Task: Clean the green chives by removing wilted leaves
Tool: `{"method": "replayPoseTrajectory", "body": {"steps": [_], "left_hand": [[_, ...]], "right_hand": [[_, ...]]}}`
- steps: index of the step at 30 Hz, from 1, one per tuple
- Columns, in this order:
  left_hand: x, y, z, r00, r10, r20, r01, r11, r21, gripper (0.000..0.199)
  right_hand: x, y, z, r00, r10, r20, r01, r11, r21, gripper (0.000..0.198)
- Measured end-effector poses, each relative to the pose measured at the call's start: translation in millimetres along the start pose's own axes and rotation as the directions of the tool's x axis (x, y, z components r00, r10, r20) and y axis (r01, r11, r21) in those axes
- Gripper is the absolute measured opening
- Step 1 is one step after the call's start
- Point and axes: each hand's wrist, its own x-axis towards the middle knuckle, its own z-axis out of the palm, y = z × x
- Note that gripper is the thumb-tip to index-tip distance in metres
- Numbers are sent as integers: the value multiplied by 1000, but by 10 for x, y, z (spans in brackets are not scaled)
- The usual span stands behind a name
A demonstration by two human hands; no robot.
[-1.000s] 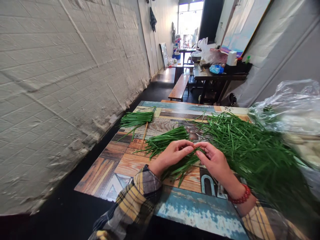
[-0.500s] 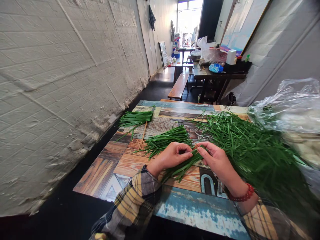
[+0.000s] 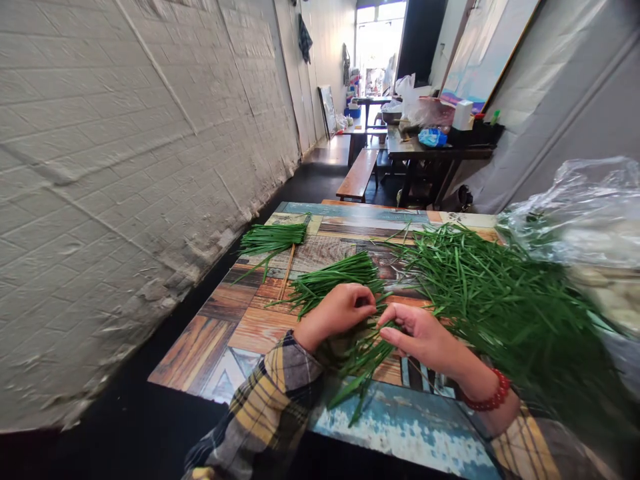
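Note:
In my right hand (image 3: pixel 417 333) a small bunch of garlic chives (image 3: pixel 363 363) is pinched between thumb and fingers, its leaves hanging toward the table's near edge. A thin stick seems to show faintly below this hand. My left hand (image 3: pixel 345 310) is closed just left of it, thumb and forefinger together; whatever lies between them is hidden. Beyond the left hand lies a laid-out bunch of chives (image 3: pixel 335 277). Farther left is another neat bunch (image 3: pixel 275 238), with thin wooden skewers (image 3: pixel 287 272) beside it. A big loose heap of chives (image 3: pixel 480 287) spreads to the right.
The patchwork-patterned table (image 3: pixel 200 353) stands beside a white brick wall (image 3: pixel 125 167). A clear plastic bag (image 3: pixel 585 207) with pale contents sits at the right. Farther back are a wooden bench (image 3: pixel 359 175) and a dark table (image 3: pixel 425 152) with bags and boxes.
My right hand has moved down and slightly left with the chives, whose leaf ends now hang closer to the near edge. The left hand has shifted slightly left; the hands no longer meet.

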Motion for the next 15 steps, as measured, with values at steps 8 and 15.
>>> {"method": "replayPoseTrajectory", "body": {"steps": [8,15], "left_hand": [[-23,-52,50,994,100,-53,-75,931,357,8],[57,8,21,973,-37,-226,17,996,-90,11]], "right_hand": [[65,61,8,995,-21,-93,10,992,-126,14],[124,182,-42,961,30,-276,-49,997,-63,23]]}}
